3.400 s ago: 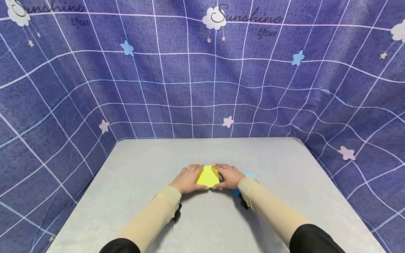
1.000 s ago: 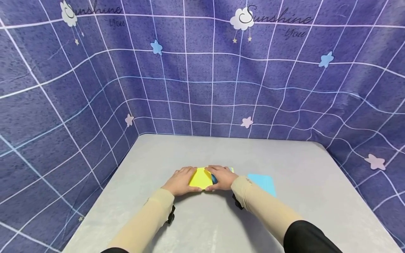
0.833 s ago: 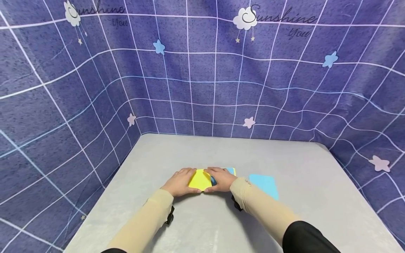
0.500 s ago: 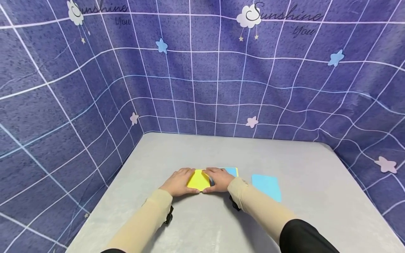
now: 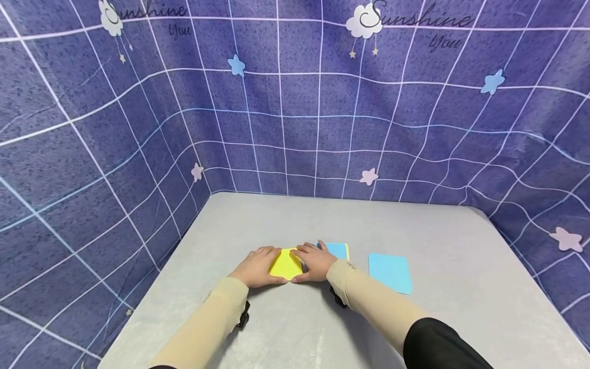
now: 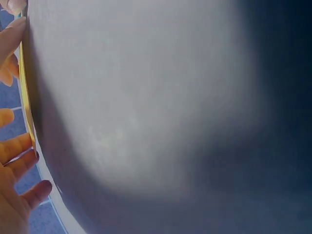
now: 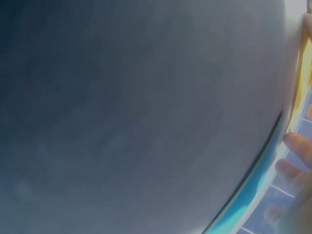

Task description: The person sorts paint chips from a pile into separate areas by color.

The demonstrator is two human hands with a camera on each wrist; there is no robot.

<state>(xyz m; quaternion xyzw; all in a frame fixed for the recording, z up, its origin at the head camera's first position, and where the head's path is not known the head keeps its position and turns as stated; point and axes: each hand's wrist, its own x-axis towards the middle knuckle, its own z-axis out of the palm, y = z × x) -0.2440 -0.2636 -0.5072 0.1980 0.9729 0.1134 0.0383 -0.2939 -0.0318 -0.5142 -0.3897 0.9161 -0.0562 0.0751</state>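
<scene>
Between my two hands lies a thin yellow sheet (image 5: 286, 264), bowed slightly along its near edge in the wrist views. My left hand (image 5: 258, 266) grips its left side, thumb at the near edge and fingertips at the far edge. My right hand (image 5: 317, 262) spans the right side the same way, one finger raised off it. The two thumb tips almost meet at the near edge. Behind the right hand shows a light blue piece (image 5: 338, 250) with a yellow border, partly hidden by the fingers. A dark gap sits between right thumb and forefinger.
A separate light blue square sheet (image 5: 390, 273) lies flat to the right, its near left corner beside the right sleeve. The grey table (image 5: 258, 220) ends at a purple-blue curtain (image 5: 295, 133) with stars and clouds, which hangs at the back and sides.
Both hands and the yellow sheet have shifted left over the table, uncovering the blue square and the bordered blue piece. The right fingers have just spread and one has lifted. The head view has turned left.
</scene>
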